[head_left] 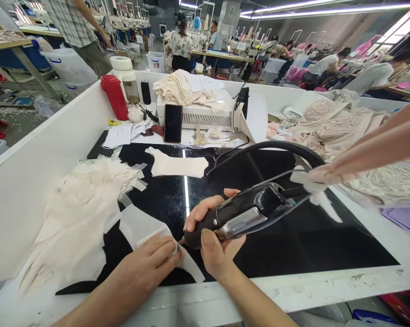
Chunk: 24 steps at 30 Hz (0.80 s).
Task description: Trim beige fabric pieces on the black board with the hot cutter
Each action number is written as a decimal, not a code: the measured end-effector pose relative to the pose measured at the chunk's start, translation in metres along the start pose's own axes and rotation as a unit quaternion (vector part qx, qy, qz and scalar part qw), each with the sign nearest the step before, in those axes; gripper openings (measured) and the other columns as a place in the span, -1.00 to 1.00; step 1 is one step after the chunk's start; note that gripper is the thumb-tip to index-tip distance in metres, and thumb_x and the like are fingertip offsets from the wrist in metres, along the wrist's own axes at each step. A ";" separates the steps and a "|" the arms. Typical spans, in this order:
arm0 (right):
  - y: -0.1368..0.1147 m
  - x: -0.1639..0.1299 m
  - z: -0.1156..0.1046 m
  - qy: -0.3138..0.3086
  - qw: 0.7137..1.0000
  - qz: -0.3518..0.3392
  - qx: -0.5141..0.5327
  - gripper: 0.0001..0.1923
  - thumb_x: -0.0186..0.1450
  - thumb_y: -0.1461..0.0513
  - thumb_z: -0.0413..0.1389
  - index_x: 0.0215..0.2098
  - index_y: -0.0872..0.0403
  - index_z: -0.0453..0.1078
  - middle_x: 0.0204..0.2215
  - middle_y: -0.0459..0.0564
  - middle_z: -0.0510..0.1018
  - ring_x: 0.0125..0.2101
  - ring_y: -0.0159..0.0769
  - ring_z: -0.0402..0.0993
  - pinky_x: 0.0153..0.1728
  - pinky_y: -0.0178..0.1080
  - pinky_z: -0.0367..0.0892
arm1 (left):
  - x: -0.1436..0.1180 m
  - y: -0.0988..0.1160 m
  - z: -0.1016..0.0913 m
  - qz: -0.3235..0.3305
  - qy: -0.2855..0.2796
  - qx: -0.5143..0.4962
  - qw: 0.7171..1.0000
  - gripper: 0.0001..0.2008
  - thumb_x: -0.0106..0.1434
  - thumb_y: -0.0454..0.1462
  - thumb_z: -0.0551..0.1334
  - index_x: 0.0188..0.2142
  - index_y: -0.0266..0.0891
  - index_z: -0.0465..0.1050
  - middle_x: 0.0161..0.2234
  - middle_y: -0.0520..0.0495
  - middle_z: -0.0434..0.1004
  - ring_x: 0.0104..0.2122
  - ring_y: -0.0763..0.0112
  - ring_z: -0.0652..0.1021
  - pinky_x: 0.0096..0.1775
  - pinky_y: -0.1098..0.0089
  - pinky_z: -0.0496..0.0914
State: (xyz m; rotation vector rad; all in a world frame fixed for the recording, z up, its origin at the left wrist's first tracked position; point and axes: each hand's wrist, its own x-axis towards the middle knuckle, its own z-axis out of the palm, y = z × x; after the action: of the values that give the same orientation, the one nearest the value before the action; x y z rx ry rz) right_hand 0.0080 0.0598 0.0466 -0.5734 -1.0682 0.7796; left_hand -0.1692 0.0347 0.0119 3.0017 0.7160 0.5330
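My right hand (213,236) grips a black handheld tool (246,213) with a metal plate and a thick black hose (280,147) arching away to the back. Its tip points at a small white fabric piece (164,236) lying on the black work surface (293,245). My left hand (150,263) lies flat on that piece, fingers pressing it down right beside the tool's tip. Another cream fabric piece (177,165) lies farther back on the black surface.
A pile of cream cut pieces (82,204) lies at the left. At the back stand a white machine (205,116), a black phone (173,123), a red bottle (114,96) and papers. Lace fabric (344,127) is heaped right, where another person's arm (372,150) reaches in. White walls enclose the table.
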 end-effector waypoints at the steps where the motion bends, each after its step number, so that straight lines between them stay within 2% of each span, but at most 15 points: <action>1: 0.000 0.000 0.000 0.000 1.000 -0.001 0.001 -0.44 0.39 0.08 0.26 0.23 -0.14 0.11 -0.32 -0.16 0.42 -0.53 -0.41 0.41 -0.53 -0.30 0.43 | 0.000 0.000 0.000 0.002 0.000 0.004 1.000 -0.63 0.49 -0.46 0.02 0.19 -0.34 0.42 0.00 -0.19 0.60 0.11 0.21 0.54 0.18 0.18 0.47; 11: 0.002 0.002 0.000 -0.004 1.000 0.004 -0.003 -0.47 0.40 0.07 0.24 0.23 -0.21 0.13 -0.31 -0.17 0.40 -0.53 -0.41 0.41 -0.53 -0.30 0.48 | 0.002 0.001 -0.002 0.004 0.014 0.007 1.000 -0.63 0.50 -0.47 -0.02 0.13 -0.36 0.46 -0.03 -0.19 0.60 0.07 0.23 0.55 0.15 0.20 0.49; 18: 0.000 -0.002 0.000 -0.002 1.000 -0.002 0.002 -0.42 0.39 0.07 0.26 0.24 -0.14 0.10 -0.31 -0.17 0.42 -0.53 -0.42 0.40 -0.53 -0.30 0.43 | 0.004 0.001 -0.002 -0.001 0.023 0.016 1.000 -0.63 0.54 -0.44 -0.07 0.09 -0.32 0.49 -0.07 -0.15 0.61 0.04 0.27 0.57 0.15 0.24 0.49; 24: 0.000 -0.002 0.000 -0.003 1.000 -0.003 -0.010 -0.44 0.39 0.07 0.25 0.23 -0.13 0.09 -0.32 -0.17 0.41 -0.52 -0.42 0.41 -0.49 -0.29 0.46 | 0.004 0.002 -0.004 -0.002 0.018 0.016 1.000 -0.65 0.52 -0.44 -0.04 0.08 -0.33 0.49 -0.07 -0.16 0.60 0.04 0.25 0.56 0.15 0.23 0.48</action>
State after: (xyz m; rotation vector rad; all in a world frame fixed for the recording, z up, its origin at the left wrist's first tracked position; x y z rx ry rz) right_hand 0.0078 0.0587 0.0455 -0.5860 -1.0838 0.7665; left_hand -0.1663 0.0349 0.0169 3.0259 0.7405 0.5818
